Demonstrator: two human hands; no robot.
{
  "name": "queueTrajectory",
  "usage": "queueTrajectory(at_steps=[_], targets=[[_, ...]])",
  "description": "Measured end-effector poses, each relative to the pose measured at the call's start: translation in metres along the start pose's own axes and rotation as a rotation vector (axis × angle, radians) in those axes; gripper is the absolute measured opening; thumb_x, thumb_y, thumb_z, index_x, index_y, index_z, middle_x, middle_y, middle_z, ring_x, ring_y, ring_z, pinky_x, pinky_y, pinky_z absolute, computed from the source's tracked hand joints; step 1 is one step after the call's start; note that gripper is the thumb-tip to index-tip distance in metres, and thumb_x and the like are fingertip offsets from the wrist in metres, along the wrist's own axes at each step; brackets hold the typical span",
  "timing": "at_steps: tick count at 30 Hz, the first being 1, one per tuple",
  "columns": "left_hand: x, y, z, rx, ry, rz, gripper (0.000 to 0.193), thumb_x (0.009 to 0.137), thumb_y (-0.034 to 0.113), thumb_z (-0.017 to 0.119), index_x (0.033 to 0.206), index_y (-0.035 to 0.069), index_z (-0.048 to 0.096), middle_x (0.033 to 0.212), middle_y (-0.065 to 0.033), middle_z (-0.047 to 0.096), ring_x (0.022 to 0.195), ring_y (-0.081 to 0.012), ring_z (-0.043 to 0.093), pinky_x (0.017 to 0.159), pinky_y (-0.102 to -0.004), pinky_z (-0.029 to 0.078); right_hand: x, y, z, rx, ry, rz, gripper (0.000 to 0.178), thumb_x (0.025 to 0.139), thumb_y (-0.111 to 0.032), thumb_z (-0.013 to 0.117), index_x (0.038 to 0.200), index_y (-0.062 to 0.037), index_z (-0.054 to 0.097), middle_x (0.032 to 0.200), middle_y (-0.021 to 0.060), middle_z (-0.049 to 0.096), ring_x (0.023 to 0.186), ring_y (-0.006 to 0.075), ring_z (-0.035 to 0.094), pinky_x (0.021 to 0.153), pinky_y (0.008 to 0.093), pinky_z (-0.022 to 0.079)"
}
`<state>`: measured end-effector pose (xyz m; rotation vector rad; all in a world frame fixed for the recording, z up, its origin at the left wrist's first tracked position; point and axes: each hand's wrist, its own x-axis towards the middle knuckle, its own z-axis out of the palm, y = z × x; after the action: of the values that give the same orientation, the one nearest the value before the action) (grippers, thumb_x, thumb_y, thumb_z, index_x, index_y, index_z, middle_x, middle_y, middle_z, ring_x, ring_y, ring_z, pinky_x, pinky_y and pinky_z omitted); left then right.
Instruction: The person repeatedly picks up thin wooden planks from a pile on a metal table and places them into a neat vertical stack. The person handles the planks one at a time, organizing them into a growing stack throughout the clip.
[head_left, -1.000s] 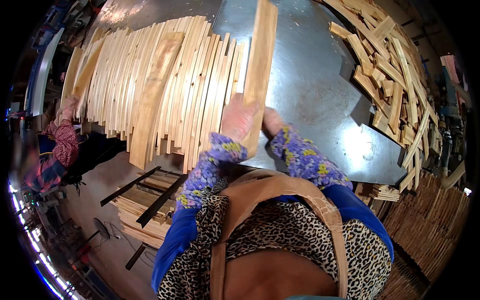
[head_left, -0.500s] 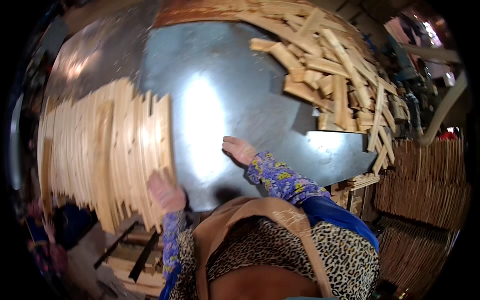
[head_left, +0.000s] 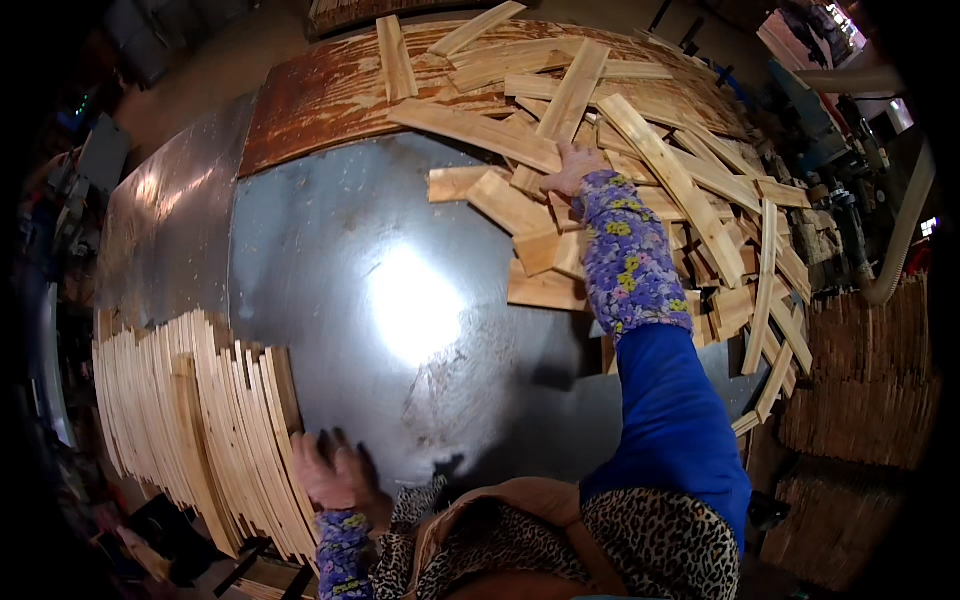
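I have the right hand (head_left: 579,170) on heaped tan flat wooden boards (head_left: 672,188), whether its fingers grip I cannot tell, the left hand (head_left: 326,478) with fingers spread, narrow pale wooden strips (head_left: 232,432) rowed just left of them, grey metal tabletop (head_left: 310,240) ahead.

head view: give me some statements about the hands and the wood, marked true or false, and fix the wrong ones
1. The right hand is at the jumbled pile of wood pieces. True.
2. The left hand is beside the row of pale strips. True.
3. That row lies at the picture's upper right. False: it lies at the lower left.
4. Bare metal tabletop shows between the row and the pile. True.
5. The right forearm's cover is plain red. False: the floral sleeve is purple with yellow flowers.
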<state>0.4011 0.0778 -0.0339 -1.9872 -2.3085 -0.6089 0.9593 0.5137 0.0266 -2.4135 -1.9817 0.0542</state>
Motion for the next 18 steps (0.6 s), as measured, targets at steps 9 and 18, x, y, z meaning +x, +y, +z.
queueTrajectory(at_steps=[9, 18], targets=[[0.182, 0.239, 0.209, -2.315, -0.955, -0.533, 0.094, 0.102, 0.077, 0.057, 0.159, 0.003, 0.047, 0.158, -0.0223, 0.057, 0.143, -0.0441, 0.056, 0.125, -0.06, 0.042, -0.087, -0.023, -0.066, 0.281, -0.576, -0.536, 0.071, 0.092, -0.066, 0.064, 0.122, -0.0031, 0.078, 0.112, 0.0282, 0.078, 0.113, 0.042, 0.075, 0.1, 0.0543, 0.057], [0.172, 0.294, 0.242, -1.914, -0.758, -0.967, 0.043, 0.107, 0.015, 0.063, 0.146, -0.002, 0.059, 0.129, -0.0167, 0.074, 0.119, -0.0326, 0.073, 0.108, -0.046, 0.06, -0.008, 0.261, -0.012, -0.175, 0.023, 0.297, 0.11, 0.087, -0.064, 0.08, 0.168, -0.0047, 0.036, 0.158, 0.03, 0.055, 0.148, 0.046, 0.052, 0.12, 0.0511, 0.048]])
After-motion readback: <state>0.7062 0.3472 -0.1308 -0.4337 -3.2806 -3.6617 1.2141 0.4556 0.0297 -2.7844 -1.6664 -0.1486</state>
